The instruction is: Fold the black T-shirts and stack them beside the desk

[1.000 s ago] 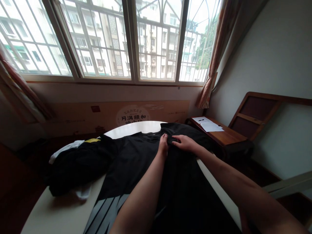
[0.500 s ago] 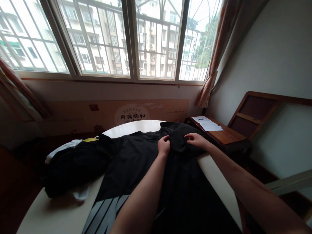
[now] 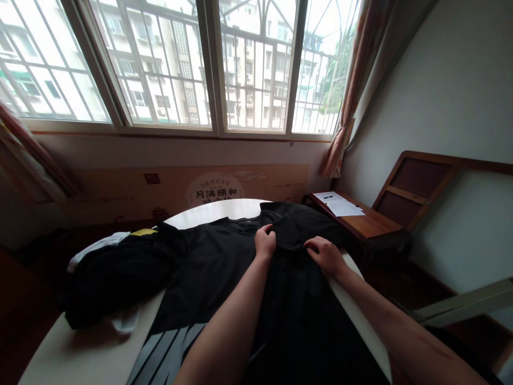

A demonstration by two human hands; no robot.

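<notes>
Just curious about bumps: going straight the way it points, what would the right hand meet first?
The right hand would likely meet the black shirt first, perhaps touching it now; depth is unclear.

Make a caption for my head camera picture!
Left hand and right hand on a black T-shirt spread across a white table.

From here I see a pale, curved-edge surface (image 3: 52, 350) carrying a spread black shirt (image 3: 216, 267), heaped clothes (image 3: 120, 278) at left.

On the board (image 3: 172, 192) beneath the far window (image 3: 256, 80) I can read the large dark characters (image 3: 216, 193) 月满颐和; my table (image 3: 60, 350) partly hides the line below. Arched letters (image 3: 215, 183) above end in "ANKEE", their first blurred.
</notes>
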